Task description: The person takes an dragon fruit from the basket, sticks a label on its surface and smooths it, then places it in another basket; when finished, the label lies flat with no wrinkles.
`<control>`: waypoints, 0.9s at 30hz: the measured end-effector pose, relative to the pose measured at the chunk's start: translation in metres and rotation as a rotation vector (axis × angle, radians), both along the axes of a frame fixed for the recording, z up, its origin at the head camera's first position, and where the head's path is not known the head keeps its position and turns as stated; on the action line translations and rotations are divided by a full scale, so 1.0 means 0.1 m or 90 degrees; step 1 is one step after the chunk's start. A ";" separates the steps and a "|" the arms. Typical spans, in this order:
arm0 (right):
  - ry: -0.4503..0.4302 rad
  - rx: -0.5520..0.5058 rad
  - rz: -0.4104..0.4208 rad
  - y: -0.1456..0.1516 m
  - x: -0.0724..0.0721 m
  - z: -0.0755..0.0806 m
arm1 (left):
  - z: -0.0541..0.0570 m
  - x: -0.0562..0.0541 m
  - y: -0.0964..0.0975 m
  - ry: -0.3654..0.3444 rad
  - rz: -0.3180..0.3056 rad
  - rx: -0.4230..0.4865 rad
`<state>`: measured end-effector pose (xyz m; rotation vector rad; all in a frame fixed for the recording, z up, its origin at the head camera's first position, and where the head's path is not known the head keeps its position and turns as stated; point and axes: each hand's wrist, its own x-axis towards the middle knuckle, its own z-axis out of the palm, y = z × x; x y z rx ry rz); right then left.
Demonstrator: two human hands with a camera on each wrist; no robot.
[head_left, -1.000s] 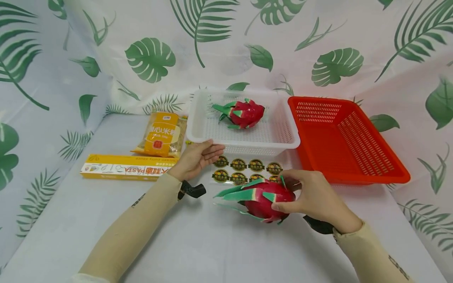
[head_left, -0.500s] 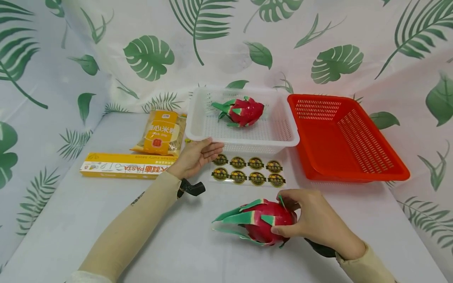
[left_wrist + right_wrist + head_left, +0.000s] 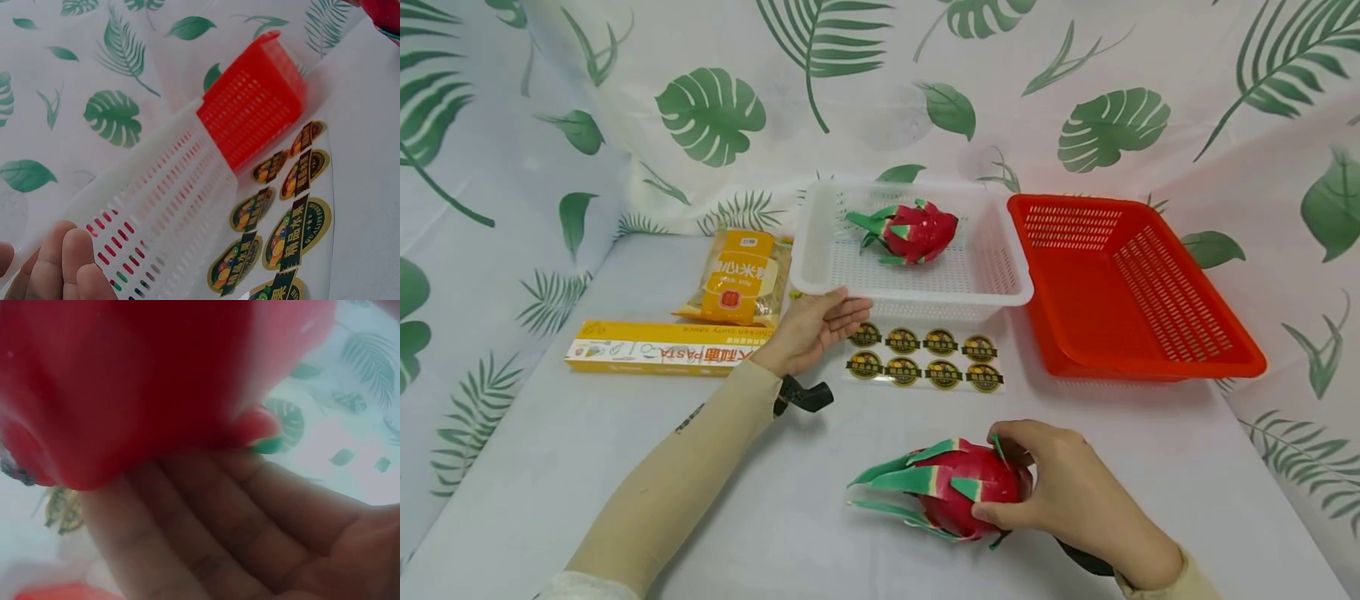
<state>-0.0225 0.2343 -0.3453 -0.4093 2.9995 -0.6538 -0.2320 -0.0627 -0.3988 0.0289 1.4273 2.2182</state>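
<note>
My right hand [image 3: 1067, 492] grips a red dragon fruit [image 3: 951, 492] with green leaf tips by its right end, thumb in front and fingers behind. In the right wrist view its red skin [image 3: 144, 381] fills the upper part above the fingers [image 3: 206, 525]. I cannot tell whether it touches the table. My left hand [image 3: 812, 329] rests with relaxed, nearly straight fingers at the front left rim of a white plastic basket [image 3: 917, 293]. A second dragon fruit [image 3: 917, 232] lies inside that basket. Below it is a clear sheet of round black-and-gold stickers [image 3: 923, 357].
On the right a red plastic basket [image 3: 1142, 350] stands against the white one. At left are a yellow-labelled food bag [image 3: 741, 275] and a flat yellow pasta box [image 3: 651, 348], its right end behind my left arm. A leaf-patterned cloth [image 3: 850, 92] hangs behind.
My right hand has brought the dragon fruit toward me, away from the sticker sheet, which it had partly covered. The left hand stays at the white basket. The view has tilted slightly.
</note>
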 end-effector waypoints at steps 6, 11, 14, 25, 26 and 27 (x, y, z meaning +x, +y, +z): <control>-0.027 0.001 -0.018 -0.11 0.07 -0.01 | 0.00 0.00 -0.01 0.007 -0.010 -0.013; -0.025 0.015 -0.022 -0.17 0.09 -0.02 | -0.01 -0.01 -0.01 0.007 -0.012 -0.008; -0.006 0.013 -0.011 -0.20 0.09 -0.04 | -0.01 -0.01 -0.02 0.006 -0.011 -0.005; 0.038 0.019 0.005 -0.27 0.06 -0.08 | 0.00 -0.01 -0.02 0.003 -0.010 -0.020; 0.043 0.021 0.006 -0.27 0.06 -0.08 | 0.00 -0.01 -0.02 0.003 -0.010 -0.022; 0.048 0.023 0.008 -0.28 0.06 -0.08 | -0.01 -0.01 -0.02 0.002 -0.010 -0.023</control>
